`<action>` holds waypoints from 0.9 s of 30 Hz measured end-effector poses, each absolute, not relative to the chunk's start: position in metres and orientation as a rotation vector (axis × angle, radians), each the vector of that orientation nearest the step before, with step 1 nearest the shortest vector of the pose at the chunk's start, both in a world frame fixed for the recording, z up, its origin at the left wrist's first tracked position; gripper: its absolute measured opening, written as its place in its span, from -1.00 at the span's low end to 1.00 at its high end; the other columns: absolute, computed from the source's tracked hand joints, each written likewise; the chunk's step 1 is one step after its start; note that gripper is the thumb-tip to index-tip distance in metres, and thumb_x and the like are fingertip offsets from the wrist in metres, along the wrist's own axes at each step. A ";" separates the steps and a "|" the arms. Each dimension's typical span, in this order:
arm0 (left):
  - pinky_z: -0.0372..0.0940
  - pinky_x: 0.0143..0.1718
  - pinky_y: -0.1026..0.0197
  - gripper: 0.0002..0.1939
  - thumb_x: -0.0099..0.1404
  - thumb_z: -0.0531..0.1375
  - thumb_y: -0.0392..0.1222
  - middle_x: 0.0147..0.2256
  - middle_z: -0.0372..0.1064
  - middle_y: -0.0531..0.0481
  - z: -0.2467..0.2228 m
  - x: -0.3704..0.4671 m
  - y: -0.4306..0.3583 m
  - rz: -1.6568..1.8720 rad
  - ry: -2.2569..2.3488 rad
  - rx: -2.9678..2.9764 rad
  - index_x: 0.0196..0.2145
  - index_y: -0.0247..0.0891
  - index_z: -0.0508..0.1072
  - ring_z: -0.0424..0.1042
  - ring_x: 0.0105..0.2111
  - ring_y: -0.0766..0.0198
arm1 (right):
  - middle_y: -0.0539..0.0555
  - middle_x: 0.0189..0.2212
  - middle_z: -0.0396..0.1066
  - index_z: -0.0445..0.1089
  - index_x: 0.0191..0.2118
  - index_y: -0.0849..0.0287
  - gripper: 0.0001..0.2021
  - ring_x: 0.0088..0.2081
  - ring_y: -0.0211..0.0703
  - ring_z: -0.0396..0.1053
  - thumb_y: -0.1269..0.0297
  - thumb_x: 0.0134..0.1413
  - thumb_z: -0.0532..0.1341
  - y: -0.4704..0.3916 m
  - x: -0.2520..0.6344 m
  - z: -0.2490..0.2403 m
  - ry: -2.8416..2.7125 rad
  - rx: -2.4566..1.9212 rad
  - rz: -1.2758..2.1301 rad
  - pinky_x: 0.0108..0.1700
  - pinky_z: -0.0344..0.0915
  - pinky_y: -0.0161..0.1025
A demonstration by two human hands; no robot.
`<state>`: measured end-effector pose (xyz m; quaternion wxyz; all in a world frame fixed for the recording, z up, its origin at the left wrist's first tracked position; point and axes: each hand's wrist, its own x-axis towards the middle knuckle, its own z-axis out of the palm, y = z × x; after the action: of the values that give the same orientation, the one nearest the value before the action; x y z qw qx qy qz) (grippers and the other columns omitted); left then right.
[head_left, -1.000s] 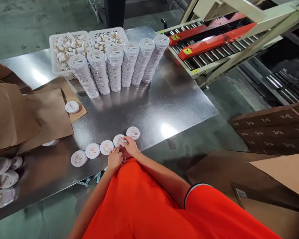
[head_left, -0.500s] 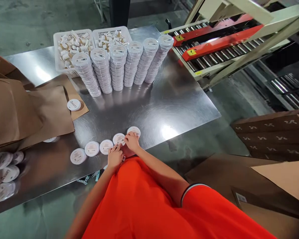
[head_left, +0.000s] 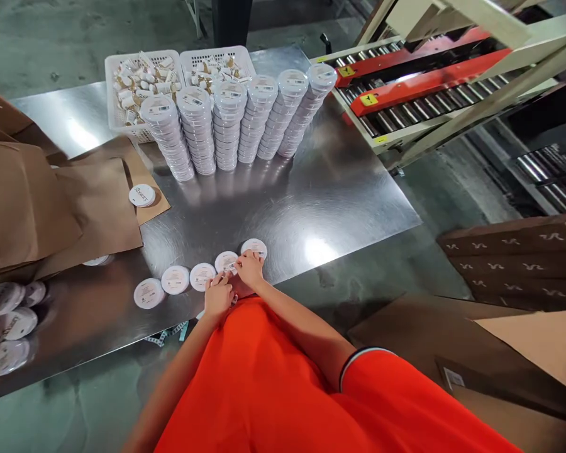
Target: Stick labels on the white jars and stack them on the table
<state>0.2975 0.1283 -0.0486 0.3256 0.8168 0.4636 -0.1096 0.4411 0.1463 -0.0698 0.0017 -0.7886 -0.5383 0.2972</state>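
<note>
From the right hand (head_left: pixel 250 268), bent fingers reaching to the right edge of a round white container (head_left: pixel 226 258), fourth from the left in a row of five. Drawn close together, but from this height impossible to tell whether pinching something small or only resting. From the left hand (head_left: pixel 219 294), fingers bent and slightly spread, with tips about the near edge of the same container; whether grasping anything, not possible to see.

Compared with one second ago, a small turn of the right hand toward the fifth container (head_left: pixel 256 245), now covering part of its lid; in place of a clear pinch above the fourth lid, a flatter pose. Compared with half a second ago, almost no change. For the work in hand, by judgement, still attention to the fourth container.

Farther to the left in the row, three other containers (head_left: pixel 175 279), lying on the metal table (head_left: pixel 358 182). Beyond, six tall stacks (head_left: pixel 227 126) of similar containers, and behind these, two white baskets (head_left: pixel 112 100) with small items (head_left: pixel 146 85). At left, brown paper (head_left: pixel 108 207).
</note>
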 end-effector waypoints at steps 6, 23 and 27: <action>0.10 0.21 -0.25 -0.73 0.29 0.07 -0.34 0.27 0.27 -0.10 -0.050 0.297 0.129 -0.281 1.208 2.142 -0.35 -0.19 0.58 0.11 0.32 -0.08 | 0.26 0.01 0.38 0.57 -0.17 0.16 -0.75 0.07 0.15 0.21 0.26 0.25 0.14 0.146 0.440 -0.071 -1.748 -2.487 0.861 0.06 0.08 0.00; 0.02 0.24 -0.28 -0.75 0.26 0.14 -0.34 0.24 0.31 -0.10 -0.052 0.297 0.128 -0.127 1.264 2.016 -0.54 -0.20 0.49 0.15 0.31 -0.08 | 0.31 0.00 0.38 0.56 -0.14 0.15 -0.75 0.05 0.19 0.22 0.14 0.24 0.20 0.158 0.458 -0.068 -1.879 -2.443 0.731 0.08 0.05 0.05; 0.07 0.24 -0.25 -0.76 0.22 0.18 -0.31 0.14 0.44 -0.13 -0.056 0.286 0.131 0.172 1.296 1.842 -0.60 -0.21 0.42 0.31 0.21 -0.05 | 0.29 0.00 0.39 0.54 -0.14 0.17 -0.79 0.07 0.14 0.23 0.27 0.26 0.17 0.151 0.457 -0.065 -1.822 -2.381 0.759 0.13 0.06 0.04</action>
<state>0.2862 0.1306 -0.0559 0.4272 0.7372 0.5189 0.0690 0.4568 0.1512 -0.0647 0.0242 -0.7697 -0.5890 0.2452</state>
